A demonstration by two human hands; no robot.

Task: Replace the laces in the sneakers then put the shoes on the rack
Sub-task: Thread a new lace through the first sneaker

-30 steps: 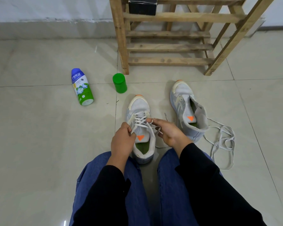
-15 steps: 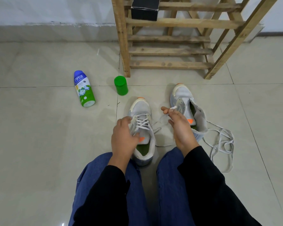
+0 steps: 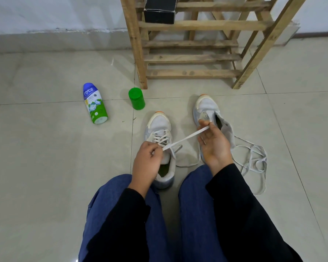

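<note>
I see left hand (image 3: 147,159) and right hand (image 3: 214,143) pinching a lace (image 3: 186,138) taut, laced sneaker (image 3: 159,122) beneath, rack (image 3: 191,73) beyond

Clad in a black long-sleeved top, matte and plain. Left sleeve (image 3: 117,224) ending in a loose cuff at the wrist, its edge slightly uneven; right sleeve (image 3: 244,214) broader in view, ending the same way at the wrist. Below the sleeves, blue trousers (image 3: 193,205), probably denim, though too soft in focus to tell the weave for sure. Paler blue along the tops of the thighs, darker in the folds and between the legs; a crease at the outer edge of the left leg. Left hand (image 3: 146,161) and right hand (image 3: 214,146) both bare beyond the cuffs.
</note>
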